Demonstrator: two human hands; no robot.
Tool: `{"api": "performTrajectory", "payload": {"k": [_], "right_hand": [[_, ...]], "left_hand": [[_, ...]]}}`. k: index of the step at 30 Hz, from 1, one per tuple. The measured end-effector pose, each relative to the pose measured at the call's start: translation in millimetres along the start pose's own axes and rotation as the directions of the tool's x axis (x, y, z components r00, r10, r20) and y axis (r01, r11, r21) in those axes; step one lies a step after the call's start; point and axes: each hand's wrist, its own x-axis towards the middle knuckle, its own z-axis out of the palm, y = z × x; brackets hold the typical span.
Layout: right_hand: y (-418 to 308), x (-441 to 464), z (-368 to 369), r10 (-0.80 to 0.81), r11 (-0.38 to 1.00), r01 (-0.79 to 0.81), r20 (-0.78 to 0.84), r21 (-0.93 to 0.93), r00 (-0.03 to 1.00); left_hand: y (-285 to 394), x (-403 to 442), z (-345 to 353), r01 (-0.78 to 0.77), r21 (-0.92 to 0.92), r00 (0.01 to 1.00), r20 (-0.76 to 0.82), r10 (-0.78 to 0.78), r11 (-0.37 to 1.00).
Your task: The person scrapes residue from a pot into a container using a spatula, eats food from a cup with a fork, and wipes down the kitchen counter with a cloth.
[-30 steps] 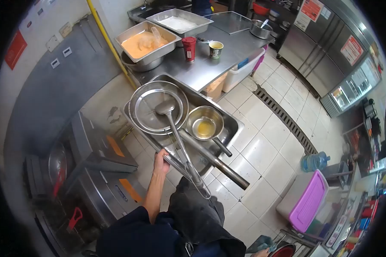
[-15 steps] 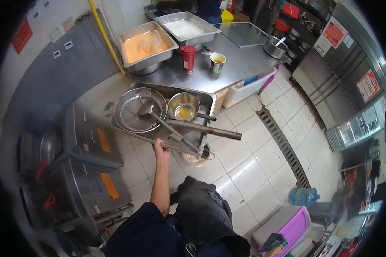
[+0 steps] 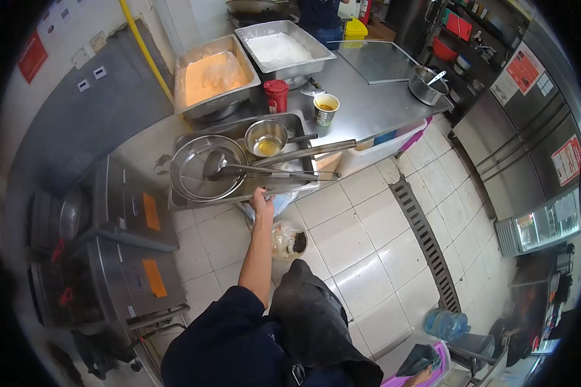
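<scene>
My left hand (image 3: 261, 201) is closed on the near rim of a rectangular metal pan (image 3: 285, 191). Inside the pan lie a round strainer (image 3: 188, 169) with a long handle, a ladle (image 3: 215, 166) resting across it, and a small saucepan (image 3: 266, 137) with some yellow liquid. The ladle's handle sticks out past the pan's right side. At the lower right, my right hand (image 3: 421, 377) holds a dark cloth (image 3: 419, 358) over a purple-rimmed container. Part of that hand is hidden by the cloth and the frame edge.
Against the steel table (image 3: 361, 106) stand a pan of orange mixture (image 3: 213, 80), a pan of white powder (image 3: 281, 48), a red cup (image 3: 276, 97) and a paper cup (image 3: 326, 109). A bucket (image 3: 288, 240) sits on the tiled floor. Another person (image 3: 321, 19) stands behind.
The pan has shifted up toward the steel table, my left hand still on its rim. The ladle's handle has swung from slanting to nearly level. More of the floor bucket shows.
</scene>
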Motion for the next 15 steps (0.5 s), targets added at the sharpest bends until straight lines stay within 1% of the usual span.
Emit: {"api": "performTrajectory", "payload": {"k": [2, 3, 5, 6, 8, 9, 11, 12, 13, 15], "right_hand": [[1.4, 6.8, 11.3, 0.013, 1.000, -0.013, 0.018, 0.001, 1.000], [2.7, 9.7, 17.1, 0.019, 1.000, -0.019, 0.030, -0.002, 0.999], [8.1, 13.9, 26.9, 0.037, 0.999, -0.037, 0.049, -0.004, 0.998], [10.4, 15.7, 29.2, 0.050, 0.999, -0.050, 0.054, -0.002, 0.997], [18.2, 15.8, 40.0, 0.072, 0.997, -0.072, 0.071, -0.001, 0.995], [21.8, 15.5, 44.2, 0.082, 0.997, -0.083, 0.079, 0.001, 0.993], [32.6, 12.9, 56.0, 0.108, 0.994, -0.109, 0.100, 0.000, 0.989], [36.8, 12.9, 60.2, 0.117, 0.993, -0.118, 0.113, 0.006, 0.987], [40.2, 13.6, 65.6, 0.118, 0.993, -0.120, 0.122, 0.006, 0.985], [41.1, 15.9, 73.5, 0.119, 0.992, -0.122, 0.148, 0.011, 0.982]], "left_hand": [[-3.1, 2.8, 7.5, 0.045, 0.023, 0.998, -0.041, -0.044, 0.999], [-3.4, 4.9, 10.2, 0.036, 0.017, 0.998, -0.050, -0.035, 0.999], [-4.9, 7.3, 14.3, 0.043, 0.112, 0.995, -0.098, -0.033, 0.993], [-4.1, 7.6, 14.7, 0.038, 0.110, 0.995, -0.101, -0.027, 0.993], [0.7, 6.6, 18.8, 0.125, 0.188, 0.991, -0.060, -0.116, 0.974], [2.7, 3.8, 21.2, 0.117, 0.183, 0.992, -0.061, -0.108, 0.976], [4.7, -1.1, 20.4, 0.125, 0.245, 0.991, -0.082, -0.107, 0.961], [4.8, 3.8, 14.2, 0.117, 0.239, 0.991, -0.084, -0.100, 0.964], [4.0, 8.5, 8.8, 0.125, 0.151, 0.991, 0.030, -0.131, 0.981], [3.5, 8.3, 10.0, 0.140, 0.061, 0.978, 0.149, -0.147, 0.988]]}}
